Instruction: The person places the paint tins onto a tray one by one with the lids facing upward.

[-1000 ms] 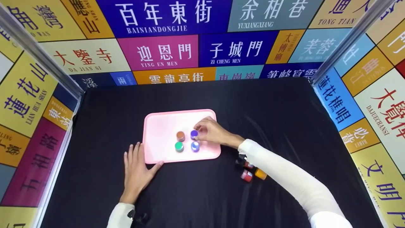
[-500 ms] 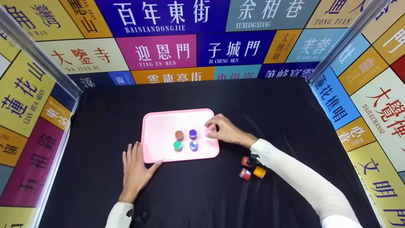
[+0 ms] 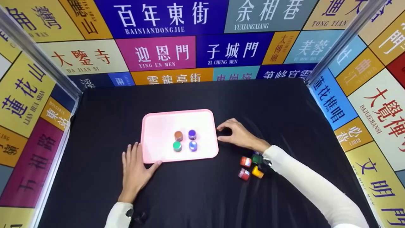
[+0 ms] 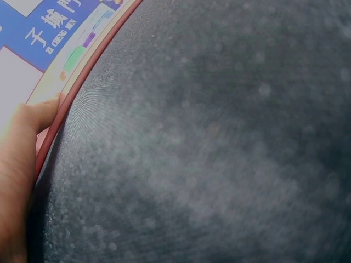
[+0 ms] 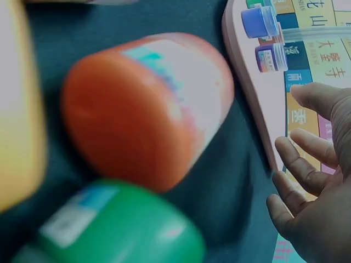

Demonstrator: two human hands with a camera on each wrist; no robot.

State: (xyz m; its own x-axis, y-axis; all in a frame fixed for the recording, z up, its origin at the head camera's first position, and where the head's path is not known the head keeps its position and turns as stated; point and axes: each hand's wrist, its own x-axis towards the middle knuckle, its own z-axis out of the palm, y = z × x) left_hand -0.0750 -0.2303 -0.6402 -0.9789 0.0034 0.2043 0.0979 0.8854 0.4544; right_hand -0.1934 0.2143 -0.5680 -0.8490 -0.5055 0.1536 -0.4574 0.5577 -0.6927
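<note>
Standing on the pink tray are four small jars, lidded brown, purple, green and blue. The left hand, fingers straight, touches the tray's near-left corner; just off its right edge the right hand hangs empty, thumb and fingers apart. The right wrist view adds turquoise print, blurred, on an orange jar. Behind, a blue wall panel reads "ZI CHENG MEN".

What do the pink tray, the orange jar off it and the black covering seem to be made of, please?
Pink tray: probably moulded plastic, smooth, with rounded corners. Orange jar: likely plastic too, its rounded surface softly shiny, though blurred. Black covering: seemingly matte woven fabric, showing creases and fine grain.
</note>
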